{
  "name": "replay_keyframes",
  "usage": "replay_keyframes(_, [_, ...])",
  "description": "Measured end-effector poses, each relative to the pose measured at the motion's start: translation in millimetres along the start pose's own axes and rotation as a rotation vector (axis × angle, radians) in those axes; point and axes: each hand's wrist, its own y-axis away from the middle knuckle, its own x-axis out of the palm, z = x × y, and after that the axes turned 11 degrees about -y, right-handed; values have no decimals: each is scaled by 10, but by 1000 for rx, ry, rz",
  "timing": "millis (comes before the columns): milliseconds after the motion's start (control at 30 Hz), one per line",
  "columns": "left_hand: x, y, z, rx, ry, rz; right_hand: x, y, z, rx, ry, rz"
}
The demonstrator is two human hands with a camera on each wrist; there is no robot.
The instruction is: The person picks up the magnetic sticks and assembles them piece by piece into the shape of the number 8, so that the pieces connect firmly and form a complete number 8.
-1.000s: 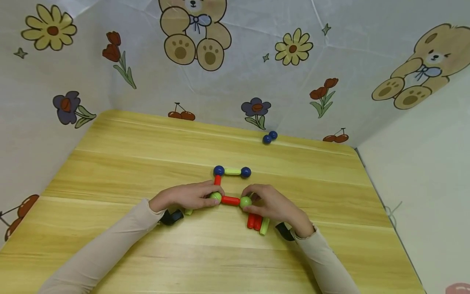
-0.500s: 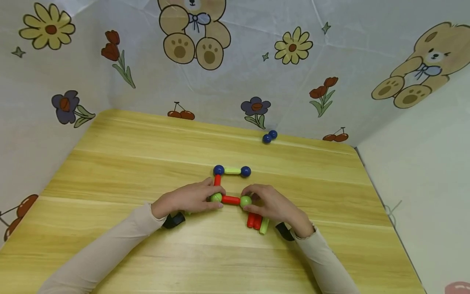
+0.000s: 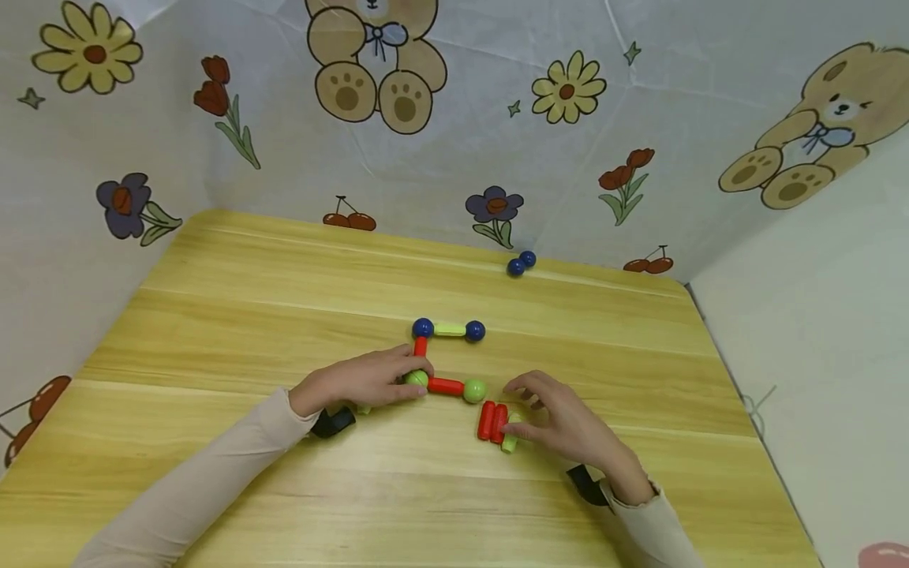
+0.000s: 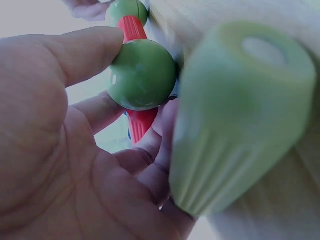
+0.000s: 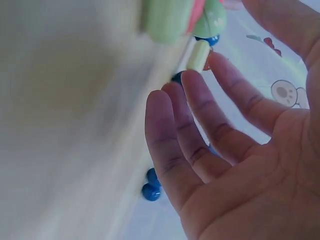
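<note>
In the head view my left hand (image 3: 365, 380) grips a green ball (image 3: 417, 381) at the corner of a magnetic stick-and-ball shape. The left wrist view shows thumb and fingers around that ball (image 4: 142, 75). A red stick (image 3: 446, 386) runs from it to a second green ball (image 3: 474, 390). Another red stick (image 3: 420, 347) leads up to a blue ball (image 3: 422, 327), joined by a yellow-green stick (image 3: 450, 330) to one more blue ball (image 3: 475, 330). My right hand (image 3: 561, 418) holds nothing, fingers spread, beside loose red sticks (image 3: 493, 422) and a light green stick (image 3: 510, 442).
Two loose blue balls (image 3: 521, 263) touch each other near the back edge of the wooden table (image 3: 298, 272). A light green stick (image 4: 240, 120) lies by my left hand, mostly hidden in the head view. A printed cloth (image 3: 270, 118) hangs behind.
My right hand has let go of the right green ball and moved right and slightly toward me, over the loose sticks. My left hand opened slightly, then closed on its ball again.
</note>
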Motion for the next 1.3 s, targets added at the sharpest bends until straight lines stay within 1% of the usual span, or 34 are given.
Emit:
replay_keyframes(133, [-5,-13,24,-3,19,8,79,151,-99,19,-19,-38])
replay_keyframes(233, [2,-20,38,-4,36,7,131,213,-132,33,-27,-55])
replay_keyframes(400, [31,-15,52,-4,49,5,185,231,-120,38,-5,-70])
replay_keyframes(533, [43,-5,54,-4,54,-1,175,220,-137,20,5,-72])
replay_keyframes(600, [42,-4,50,0,54,-4,139,220,-162,16,-22,-83])
replay_keyframes(733, [31,-14,40,2,52,-3,31,200,-242,-33,-163,-118])
replay_keyframes(833, [25,-24,36,-1,48,-2,-44,145,-293,-104,-245,-131])
replay_keyframes(900, [27,-28,38,0,49,-4,-82,92,-302,-138,-251,-137])
replay_keyframes(967, [34,-29,38,1,55,-3,-109,35,-296,-151,-250,-138])
replay_keyframes(1067, [51,-33,48,0,63,0,-135,-65,-260,-128,-247,-134])
replay_keyframes(1167, [55,-31,57,-1,60,3,-145,-185,-213,-87,-262,-123])
replay_keyframes(1300, [43,-29,59,3,50,2,-114,-347,-162,-43,-284,-134])
